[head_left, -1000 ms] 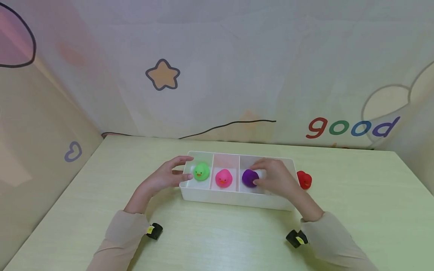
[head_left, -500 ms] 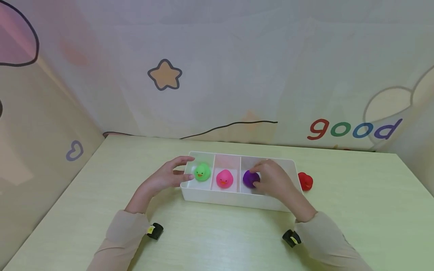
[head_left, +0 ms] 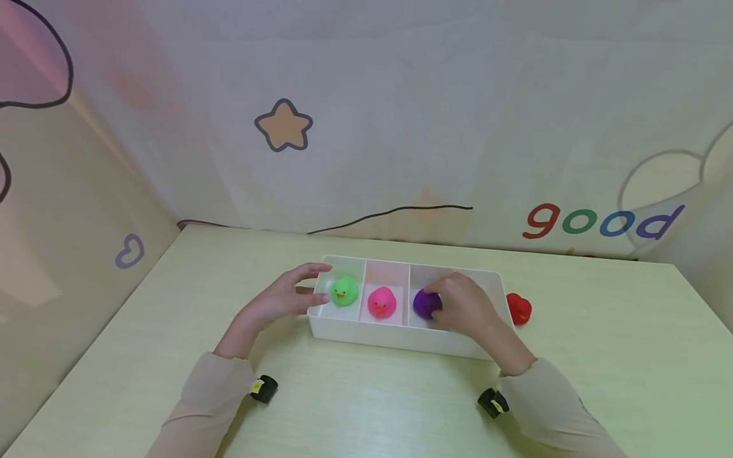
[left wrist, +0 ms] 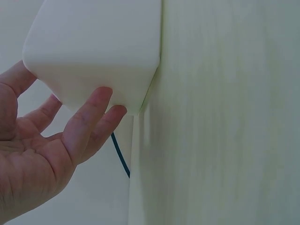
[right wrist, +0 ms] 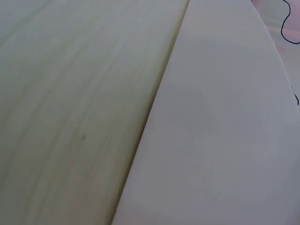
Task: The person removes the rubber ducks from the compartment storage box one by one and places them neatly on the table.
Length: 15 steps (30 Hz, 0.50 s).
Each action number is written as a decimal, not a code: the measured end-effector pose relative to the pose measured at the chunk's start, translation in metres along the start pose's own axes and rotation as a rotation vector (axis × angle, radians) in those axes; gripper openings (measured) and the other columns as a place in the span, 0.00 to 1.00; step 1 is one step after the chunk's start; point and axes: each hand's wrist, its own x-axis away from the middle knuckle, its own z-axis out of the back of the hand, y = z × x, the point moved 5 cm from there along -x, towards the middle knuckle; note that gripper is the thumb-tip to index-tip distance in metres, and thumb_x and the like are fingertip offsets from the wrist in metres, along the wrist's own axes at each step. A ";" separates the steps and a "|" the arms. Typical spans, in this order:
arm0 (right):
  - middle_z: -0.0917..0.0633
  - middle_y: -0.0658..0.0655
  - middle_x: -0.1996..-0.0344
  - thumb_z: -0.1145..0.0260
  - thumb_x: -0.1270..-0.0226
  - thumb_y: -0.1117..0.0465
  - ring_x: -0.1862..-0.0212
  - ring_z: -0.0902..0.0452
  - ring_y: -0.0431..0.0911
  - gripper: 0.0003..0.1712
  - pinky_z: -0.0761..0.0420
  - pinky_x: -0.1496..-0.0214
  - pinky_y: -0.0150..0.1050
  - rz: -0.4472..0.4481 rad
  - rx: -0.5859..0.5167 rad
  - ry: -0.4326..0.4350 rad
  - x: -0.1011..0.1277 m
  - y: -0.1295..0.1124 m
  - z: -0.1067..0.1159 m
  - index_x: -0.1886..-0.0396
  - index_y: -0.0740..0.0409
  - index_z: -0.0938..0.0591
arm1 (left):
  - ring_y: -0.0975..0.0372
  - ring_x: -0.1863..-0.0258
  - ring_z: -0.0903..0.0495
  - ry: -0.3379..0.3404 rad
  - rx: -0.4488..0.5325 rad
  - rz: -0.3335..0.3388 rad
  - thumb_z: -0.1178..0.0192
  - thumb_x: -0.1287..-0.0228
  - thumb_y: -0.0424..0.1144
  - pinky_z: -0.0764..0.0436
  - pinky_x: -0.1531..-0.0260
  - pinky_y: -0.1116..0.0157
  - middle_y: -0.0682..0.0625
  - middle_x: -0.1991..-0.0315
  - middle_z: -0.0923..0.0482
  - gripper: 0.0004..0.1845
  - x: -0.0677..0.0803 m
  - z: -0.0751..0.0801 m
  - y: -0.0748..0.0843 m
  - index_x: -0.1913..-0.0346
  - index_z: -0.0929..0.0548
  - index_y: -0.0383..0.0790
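Observation:
A long white divided box (head_left: 395, 336) lies across the table. In its left compartment sits a green rubber duck (head_left: 344, 291), and one divider over is a pink rubber duck (head_left: 382, 303). My right hand (head_left: 466, 305) reaches over the right part of the box and holds a purple rubber duck (head_left: 426, 304) between thumb and fingers, partly covering it. At the left end, my left hand (head_left: 286, 296) grips the box, thumb over the rim. The left wrist view shows fingertips (left wrist: 101, 96) against the outer end wall. The right wrist view shows only the box's side wall (right wrist: 211, 131), not the hand.
A red rubber duck (head_left: 518, 309) is on the table (head_left: 366, 407) just beyond the box's right end. Behind the table stands a printed backdrop (head_left: 389, 127) with a star and the word "good". A black wrist device (head_left: 265, 389) sits at the left sleeve.
The right forearm has shifted slightly left, and its fingers have closed further around the purple duck. The whole view slides a little to the right; the left hand keeps its place on the box.

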 end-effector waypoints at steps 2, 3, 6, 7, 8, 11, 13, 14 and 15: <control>0.15 0.60 0.66 0.28 0.58 0.71 0.60 0.24 0.52 0.16 0.22 0.57 0.44 -0.007 -0.037 0.003 0.001 0.001 0.001 0.63 0.65 0.15 | 0.49 0.41 0.33 0.000 -0.001 0.004 0.36 0.44 0.44 0.24 0.56 0.55 0.48 0.36 0.40 0.33 0.000 0.000 0.001 0.36 0.37 0.50; 0.15 0.60 0.66 0.29 0.58 0.71 0.60 0.24 0.52 0.16 0.22 0.57 0.45 -0.009 -0.060 0.006 0.002 0.002 0.002 0.63 0.66 0.15 | 0.49 0.41 0.33 0.001 -0.003 0.006 0.36 0.44 0.44 0.24 0.56 0.55 0.48 0.36 0.40 0.33 0.000 0.000 0.001 0.36 0.37 0.50; 0.15 0.59 0.65 0.30 0.57 0.71 0.60 0.23 0.52 0.17 0.23 0.56 0.45 -0.026 -0.127 0.024 0.005 0.003 0.006 0.61 0.65 0.16 | 0.49 0.40 0.33 0.005 -0.002 0.013 0.36 0.45 0.43 0.24 0.55 0.55 0.49 0.36 0.40 0.33 0.000 0.000 0.001 0.36 0.36 0.50; 0.15 0.58 0.65 0.30 0.56 0.71 0.59 0.23 0.52 0.18 0.23 0.56 0.46 -0.032 -0.148 0.030 0.006 0.004 0.007 0.60 0.65 0.16 | 0.49 0.40 0.33 0.007 -0.003 0.013 0.36 0.45 0.44 0.24 0.55 0.55 0.49 0.36 0.40 0.33 0.000 0.000 0.001 0.36 0.36 0.50; 0.15 0.58 0.65 0.29 0.55 0.70 0.59 0.23 0.52 0.18 0.23 0.56 0.46 -0.039 -0.162 0.034 0.007 0.005 0.009 0.59 0.64 0.16 | 0.49 0.40 0.33 0.011 -0.005 0.015 0.36 0.45 0.44 0.24 0.55 0.55 0.49 0.36 0.40 0.33 0.000 0.000 0.000 0.36 0.36 0.50; 0.15 0.57 0.64 0.29 0.54 0.69 0.59 0.23 0.52 0.19 0.23 0.57 0.45 -0.051 -0.176 0.052 0.010 0.005 0.014 0.57 0.63 0.17 | 0.48 0.40 0.33 0.013 -0.006 0.018 0.36 0.45 0.43 0.24 0.54 0.54 0.49 0.36 0.40 0.33 0.000 0.000 0.000 0.36 0.36 0.51; 0.15 0.57 0.65 0.28 0.55 0.69 0.60 0.23 0.51 0.20 0.23 0.60 0.43 -0.042 -0.182 0.078 0.013 0.005 0.019 0.57 0.64 0.17 | 0.48 0.40 0.33 0.013 -0.011 0.019 0.36 0.44 0.44 0.24 0.54 0.54 0.49 0.36 0.41 0.33 -0.001 0.000 -0.001 0.36 0.36 0.51; 0.15 0.57 0.65 0.28 0.55 0.69 0.61 0.23 0.51 0.20 0.24 0.61 0.42 -0.036 -0.182 0.092 0.015 0.005 0.022 0.58 0.64 0.17 | 0.48 0.40 0.33 0.013 -0.012 0.019 0.36 0.44 0.44 0.24 0.54 0.54 0.49 0.36 0.41 0.33 -0.001 0.000 -0.002 0.36 0.36 0.51; 0.15 0.57 0.66 0.28 0.55 0.69 0.62 0.23 0.51 0.19 0.24 0.62 0.42 -0.032 -0.187 0.103 0.016 0.005 0.025 0.58 0.64 0.17 | 0.48 0.40 0.33 0.012 -0.013 0.017 0.36 0.45 0.44 0.24 0.54 0.54 0.49 0.36 0.40 0.33 -0.001 0.000 -0.002 0.36 0.36 0.51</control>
